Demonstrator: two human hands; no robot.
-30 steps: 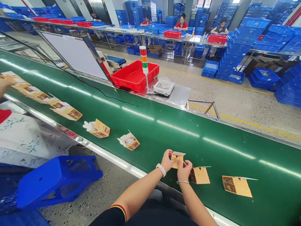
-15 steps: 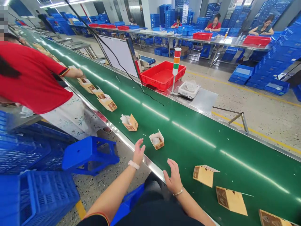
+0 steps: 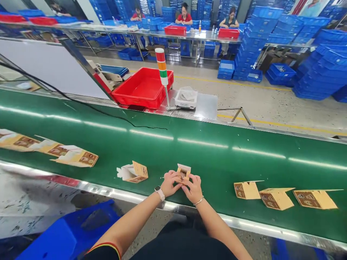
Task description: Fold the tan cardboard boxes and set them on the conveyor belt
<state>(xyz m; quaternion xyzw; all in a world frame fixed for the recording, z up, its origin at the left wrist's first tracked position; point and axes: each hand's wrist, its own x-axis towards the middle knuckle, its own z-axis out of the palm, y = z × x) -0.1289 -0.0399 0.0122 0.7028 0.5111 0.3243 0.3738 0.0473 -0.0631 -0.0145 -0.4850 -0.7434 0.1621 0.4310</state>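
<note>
Between my two hands stands a small cardboard box (image 3: 184, 168) with its lid flap up, on the green conveyor belt (image 3: 214, 162). My left hand (image 3: 172, 182) grips its left side, fingers reaching over the front edge. My right hand (image 3: 193, 187) closes on the right side, its thumb near the left one. The fingers hide most of the box's front and its contents. Left of my hands sits another open box (image 3: 137, 171) with white paper flaps showing. To the right stands a brown-and-tan box (image 3: 246, 190) with its flap angled up.
More open boxes (image 3: 81, 157) form a row at the left; further boxes (image 3: 316, 199) stand at the right. A black cable (image 3: 108, 113) lies across the belt. Beyond it are a red tray (image 3: 143, 86), a signal light (image 3: 162, 68) and a scale (image 3: 186, 98). A blue stool (image 3: 67, 231) is lower left.
My view has swung right, taking the co-worker in red mostly out of sight. My hands, apart and empty before, have come together around the small box.
</note>
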